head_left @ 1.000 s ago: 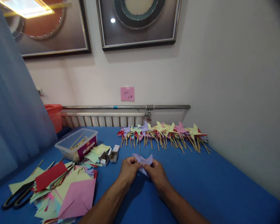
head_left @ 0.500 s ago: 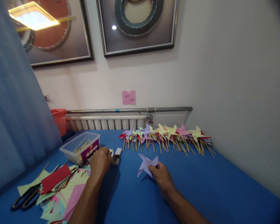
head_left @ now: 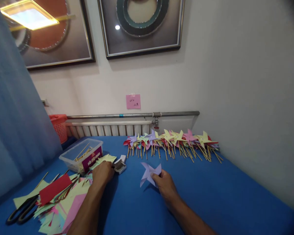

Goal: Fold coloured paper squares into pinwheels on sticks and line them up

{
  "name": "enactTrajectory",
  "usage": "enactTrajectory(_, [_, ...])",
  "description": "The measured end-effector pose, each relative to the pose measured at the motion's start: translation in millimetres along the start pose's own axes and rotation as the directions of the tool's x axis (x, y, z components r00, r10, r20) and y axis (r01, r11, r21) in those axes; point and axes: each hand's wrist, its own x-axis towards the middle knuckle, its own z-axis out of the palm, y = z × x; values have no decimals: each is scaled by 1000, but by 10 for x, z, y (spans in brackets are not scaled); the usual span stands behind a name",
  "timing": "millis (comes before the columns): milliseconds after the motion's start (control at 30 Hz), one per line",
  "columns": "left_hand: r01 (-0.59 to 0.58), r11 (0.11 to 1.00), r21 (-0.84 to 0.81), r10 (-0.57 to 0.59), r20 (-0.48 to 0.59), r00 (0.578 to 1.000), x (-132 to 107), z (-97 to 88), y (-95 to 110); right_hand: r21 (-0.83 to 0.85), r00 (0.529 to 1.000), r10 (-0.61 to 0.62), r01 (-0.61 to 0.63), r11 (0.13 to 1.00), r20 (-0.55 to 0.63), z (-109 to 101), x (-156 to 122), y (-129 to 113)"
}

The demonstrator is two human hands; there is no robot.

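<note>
Right hand (head_left: 165, 183): was clamped, thumb over fingers, on the purple pinwheel (head_left: 147, 173).
Purple pinwheel: was held by its right side over the middle of the bench (head_left: 205, 195), blades spread, between the small box and the row of pinwheels.
Left hand (head_left: 103, 171): was reaching to the far left, just beside the small box (head_left: 119, 167); its fingertips were hidden from me, so I could not tell whether they gripped anything.
Small box: was tilted, its hollow side visible.
Row of pinwheels (head_left: 177, 136): lay along the far side of the bench, in yellow, pink, purple, red and green, sticks pointing to the near side.
Plastic tub (head_left: 71, 165): stood far left, with wooden sticks (head_left: 84, 154) inside.
Paper sheets (head_left: 55, 187): lay heaped at near left, partly hidden by the left forearm.
Scissors (head_left: 24, 209): lay at the heap's left edge, black handles toward the near side.
</note>
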Motion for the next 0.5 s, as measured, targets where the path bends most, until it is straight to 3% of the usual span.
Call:
enactTrajectory(167, [-9,1000,17,8,56,998,36,10,19,15,1000,12,-12,1000,5,4,10,25])
enactTrajectory(500, [-2,1000,0,2,54,999,31,8,43,55,999,26,-28,998,24,-6,-61,-45])
